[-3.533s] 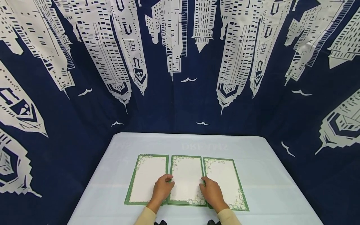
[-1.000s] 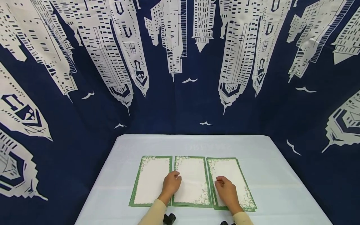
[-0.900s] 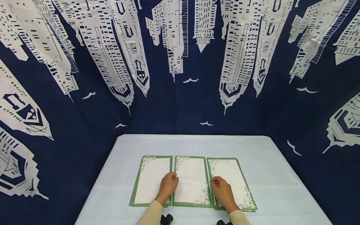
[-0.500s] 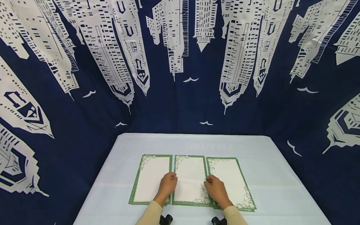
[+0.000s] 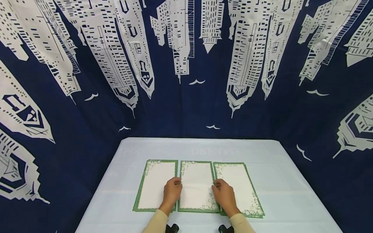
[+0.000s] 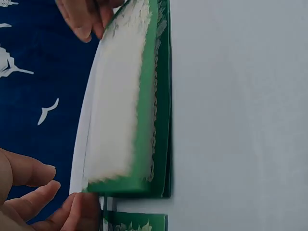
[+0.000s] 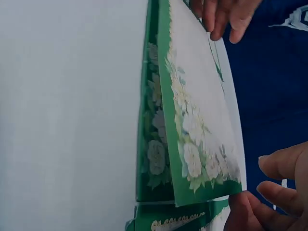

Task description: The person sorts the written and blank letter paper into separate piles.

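Note:
Three stacks of decorative paper with green floral borders lie side by side. Over the middle stack a sheet of paper [image 5: 196,184] is raised at its edges; in the left wrist view the sheet [image 6: 115,106] stands off the darker ones beneath. My left hand [image 5: 172,192] holds its left edge, with the lower fingers [image 6: 79,211] tucked against the border. At the right edge my right hand [image 5: 225,195] grips the same sheet [image 7: 202,115]; thumb and forefinger stay apart while the lower fingers [image 7: 245,211] meet the corner. Fingertip contact is partly hidden.
The left stack [image 5: 155,184] and the right stack [image 5: 240,191] lie close by, slightly fanned, each partly under a forearm or hand. A white cloth covers the table [image 5: 291,200]. Behind hangs a navy curtain [image 5: 180,119] printed with white buildings.
My right hand has moved left from over the right stack to the middle sheet's right edge. The left hand has shifted slightly back onto the left edge. Both now hold the middle sheet.

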